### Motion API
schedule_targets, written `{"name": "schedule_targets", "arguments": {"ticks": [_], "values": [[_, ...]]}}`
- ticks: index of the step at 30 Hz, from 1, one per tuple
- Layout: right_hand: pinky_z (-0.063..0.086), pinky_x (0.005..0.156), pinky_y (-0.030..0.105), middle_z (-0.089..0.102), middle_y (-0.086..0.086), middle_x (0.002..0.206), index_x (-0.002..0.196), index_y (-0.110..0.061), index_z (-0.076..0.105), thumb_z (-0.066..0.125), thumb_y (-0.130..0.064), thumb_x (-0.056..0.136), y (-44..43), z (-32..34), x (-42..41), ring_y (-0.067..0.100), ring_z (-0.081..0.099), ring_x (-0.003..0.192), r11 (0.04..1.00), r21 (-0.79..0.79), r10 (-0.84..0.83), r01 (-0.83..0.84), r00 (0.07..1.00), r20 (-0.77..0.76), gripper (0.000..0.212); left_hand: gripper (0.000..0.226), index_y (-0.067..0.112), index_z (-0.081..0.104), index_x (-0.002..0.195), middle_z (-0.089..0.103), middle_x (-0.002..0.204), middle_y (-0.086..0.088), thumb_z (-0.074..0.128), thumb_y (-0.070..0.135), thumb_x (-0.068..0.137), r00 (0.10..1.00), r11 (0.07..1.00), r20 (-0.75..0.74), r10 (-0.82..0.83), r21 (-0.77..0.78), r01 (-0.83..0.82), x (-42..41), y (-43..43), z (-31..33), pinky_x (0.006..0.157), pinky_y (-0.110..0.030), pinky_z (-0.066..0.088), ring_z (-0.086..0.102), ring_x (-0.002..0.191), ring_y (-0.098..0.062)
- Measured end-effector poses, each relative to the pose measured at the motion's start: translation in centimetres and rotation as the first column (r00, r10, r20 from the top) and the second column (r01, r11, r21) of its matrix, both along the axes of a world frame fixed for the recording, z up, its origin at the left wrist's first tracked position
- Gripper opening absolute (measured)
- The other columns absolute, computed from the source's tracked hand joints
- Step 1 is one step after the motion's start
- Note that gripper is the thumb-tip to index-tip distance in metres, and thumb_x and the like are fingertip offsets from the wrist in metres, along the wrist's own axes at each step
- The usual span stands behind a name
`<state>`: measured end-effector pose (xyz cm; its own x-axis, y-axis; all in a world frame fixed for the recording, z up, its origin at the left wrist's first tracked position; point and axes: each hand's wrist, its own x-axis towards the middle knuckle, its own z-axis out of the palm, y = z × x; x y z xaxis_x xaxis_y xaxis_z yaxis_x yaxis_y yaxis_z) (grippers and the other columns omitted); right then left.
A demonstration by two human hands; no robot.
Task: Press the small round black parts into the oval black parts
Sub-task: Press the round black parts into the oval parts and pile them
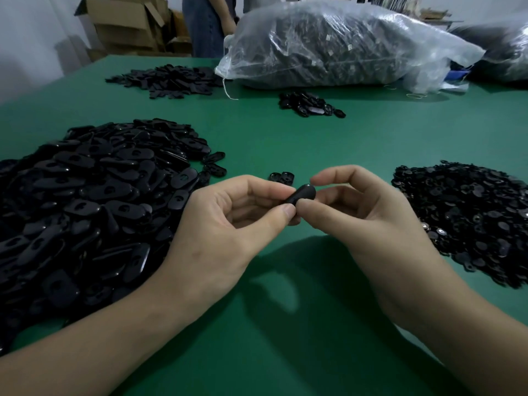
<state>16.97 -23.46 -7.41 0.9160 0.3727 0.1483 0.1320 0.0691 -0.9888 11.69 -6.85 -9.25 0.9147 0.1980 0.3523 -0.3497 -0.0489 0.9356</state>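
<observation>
While both hands pinch it, oval part (302, 196) angles up-right.

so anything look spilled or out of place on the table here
Nothing damaged. A few oval parts have strayed off the right edge of the big pile onto the green table, and two small pieces lie loose just beyond the hands.

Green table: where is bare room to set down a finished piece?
Free: the green table in front of the wrists, and the strip between the oval-part pile and round-part pile, beyond the hands. Crowded: both sides, and the far edge under the plastic bag.
</observation>
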Motion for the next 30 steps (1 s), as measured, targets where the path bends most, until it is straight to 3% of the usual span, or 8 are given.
{"name": "schedule_targets", "arguments": {"ticks": [3, 6, 10, 15, 30], "values": [[0.052, 0.069, 0.028, 0.070, 0.002, 0.080, 0.093, -0.017, 0.074, 0.081, -0.022, 0.071, -0.11, -0.02, 0.21, 0.012, 0.064, 0.070, 0.995, 0.037, 0.094, -0.090, 0.986, -0.135, 0.023, 0.015, 0.019, 0.076, 0.097, 0.081, 0.093, -0.001, 0.073, 0.010, 0.086, 1.000, 1.000, 0.007, 0.001, 0.025, -0.001, 0.07, 0.08, -0.12, 0.082, -0.022, 0.060, 0.078, 0.089, -0.017], [0.056, 0.063, 0.027, 0.069, 0.008, 0.080, 0.087, -0.013, 0.076, 0.081, -0.020, 0.068, -0.12, -0.05, 0.23, 0.014, 0.062, 0.067, 0.987, 0.092, 0.150, -0.135, 0.970, -0.190, 0.020, 0.018, 0.024, 0.078, 0.096, 0.081, 0.095, 0.001, 0.077, 0.011, 0.084, 1.000, 0.998, 0.006, 0.019, 0.061, -0.019, 0.18, 0.10, -0.25, 0.084, -0.022, 0.060, 0.078, 0.091, -0.015], [0.056, 0.065, 0.024, 0.069, 0.009, 0.076, 0.087, -0.006, 0.074, 0.081, -0.017, 0.067, -0.13, -0.03, 0.20, 0.016, 0.061, 0.064, 0.985, 0.102, 0.156, -0.137, 0.965, -0.211, 0.024, 0.023, 0.026, 0.079, 0.100, 0.081, 0.096, 0.005, 0.079, 0.009, 0.084, 1.000, 0.996, 0.004, 0.015, 0.090, -0.015, 0.21, 0.03, -0.27, 0.083, -0.017, 0.058, 0.078, 0.091, -0.012], [0.057, 0.068, 0.024, 0.069, 0.009, 0.078, 0.084, -0.010, 0.076, 0.083, -0.018, 0.064, -0.03, -0.04, 0.09, 0.015, 0.061, 0.066, 0.985, 0.103, 0.161, -0.140, 0.957, -0.239, 0.022, 0.021, 0.031, 0.078, 0.097, 0.080, 0.090, 0.008, 0.077, 0.017, 0.081, 0.999, 0.991, -0.003, 0.047, 0.124, -0.047, 0.22, -0.13, -0.18, 0.079, -0.015, 0.057, 0.078, 0.086, -0.009], [0.057, 0.072, 0.024, 0.070, 0.006, 0.085, 0.093, -0.011, 0.076, 0.078, -0.013, 0.070, 0.51, -0.40, -0.31, 0.013, 0.065, 0.075, 0.956, 0.245, 0.228, -0.160, 0.932, -0.280, 0.023, 0.017, 0.028, 0.076, 0.091, 0.080, 0.088, 0.007, 0.076, 0.015, 0.080, 0.992, 0.981, 0.047, 0.121, 0.145, -0.127, -0.01, -0.11, -0.10, 0.078, -0.018, 0.059, 0.078, 0.083, -0.011]]}}
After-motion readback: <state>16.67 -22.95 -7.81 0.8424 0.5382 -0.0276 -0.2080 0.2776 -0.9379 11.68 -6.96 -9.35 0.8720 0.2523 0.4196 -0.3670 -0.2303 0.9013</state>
